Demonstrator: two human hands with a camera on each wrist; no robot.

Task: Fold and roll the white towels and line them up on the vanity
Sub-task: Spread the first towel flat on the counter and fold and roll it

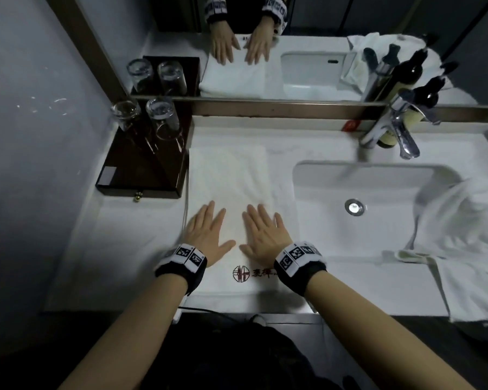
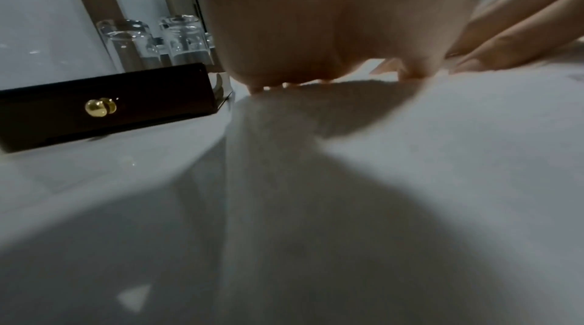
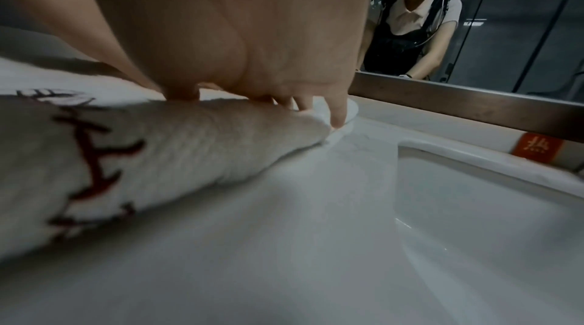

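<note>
Folded white towel [image 1: 231,187] lies flat on the vanity counter [image 1: 119,237], a long strip running 6 to 12 o'clock, just left of the sink basin [image 1: 378,192]. Red embroidered logo [image 1: 241,273] sits at its near end.

Left hand [image 1: 206,235] flat on the towel's near half at 7 o'clock, fingers straight and spread, palm down, grasping nothing. Right hand [image 1: 265,235] beside it at 5 o'clock, same pose: fingers extended, pressing the cloth. Thumbs point toward each other, a small gap between them. From the right wrist view the fingertips [image 3: 336,120] rest at the towel's right edge.

Dark wooden drawer box [image 1: 141,170] with a brass knob [image 1: 138,196] at 10 o'clock, touching or just beside the towel's left edge; cannot tell which. Two upturned glasses [image 1: 144,116] stand on it.

Chrome faucet [image 1: 400,128] at 1 o'clock, a dark bottle [image 1: 406,114] behind it. Loose white towels [image 1: 462,240] heaped at 3 o'clock, draping over the basin's right rim and the counter front. Mirror [image 1: 293,52] along the back.
</note>
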